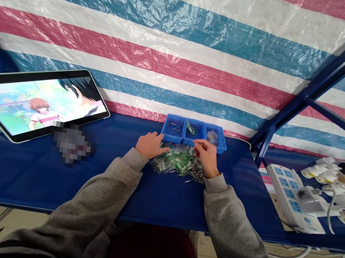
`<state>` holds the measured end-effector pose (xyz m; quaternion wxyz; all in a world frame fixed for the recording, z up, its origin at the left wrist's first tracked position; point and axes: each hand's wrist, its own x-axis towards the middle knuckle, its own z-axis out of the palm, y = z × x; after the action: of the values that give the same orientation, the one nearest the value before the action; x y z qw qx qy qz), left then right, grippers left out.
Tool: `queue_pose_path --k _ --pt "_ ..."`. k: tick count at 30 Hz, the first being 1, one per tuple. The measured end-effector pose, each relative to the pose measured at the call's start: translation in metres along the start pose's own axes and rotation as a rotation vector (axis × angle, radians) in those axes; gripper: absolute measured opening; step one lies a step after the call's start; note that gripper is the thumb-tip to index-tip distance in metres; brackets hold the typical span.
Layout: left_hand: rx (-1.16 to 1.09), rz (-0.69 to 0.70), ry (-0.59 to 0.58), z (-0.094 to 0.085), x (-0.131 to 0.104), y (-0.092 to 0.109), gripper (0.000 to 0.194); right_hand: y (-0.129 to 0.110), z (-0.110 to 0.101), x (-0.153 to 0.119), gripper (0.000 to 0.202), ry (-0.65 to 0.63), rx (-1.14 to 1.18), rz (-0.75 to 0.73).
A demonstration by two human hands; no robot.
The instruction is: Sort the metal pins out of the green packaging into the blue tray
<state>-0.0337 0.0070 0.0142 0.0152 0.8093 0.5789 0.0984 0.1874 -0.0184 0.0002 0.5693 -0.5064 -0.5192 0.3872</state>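
A loose pile of small clear bags, green pieces and metal pins (183, 161) lies on the blue table in front of me. My left hand (150, 144) rests at the pile's left side, thumb stretched apart over the edge and nothing visible in its fingers. At the pile's right, my right hand (207, 156) has its thumb and fingertips pinched together; what they hold, if anything, is too small to make out. Just beyond stand three joined blue trays: the left tray (171, 137) has a few metal pins, the middle tray (192, 141) green pieces, the right tray (223, 146) clear bags.
A tablet (40, 101) playing a cartoon leans at the left, with a blurred-out object (72, 145) before it. Past a blue frame post (265, 145) at the right are a white power strip (293, 199) and several white bottles (318, 170). Striped sheeting (171, 57) hangs behind.
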Motion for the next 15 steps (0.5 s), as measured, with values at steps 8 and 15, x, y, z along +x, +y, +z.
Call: queue_pose_path --k 8,15 --pt "0.039 0.018 -0.064 0.011 -0.001 0.018 0.034 0.000 0.002 -0.001 0.017 -0.018 -0.003 -0.008" --pt "-0.006 0.030 0.046 0.010 -0.001 0.022 0.026 0.003 0.002 -0.001 0.017 -0.016 -0.030 -0.011"
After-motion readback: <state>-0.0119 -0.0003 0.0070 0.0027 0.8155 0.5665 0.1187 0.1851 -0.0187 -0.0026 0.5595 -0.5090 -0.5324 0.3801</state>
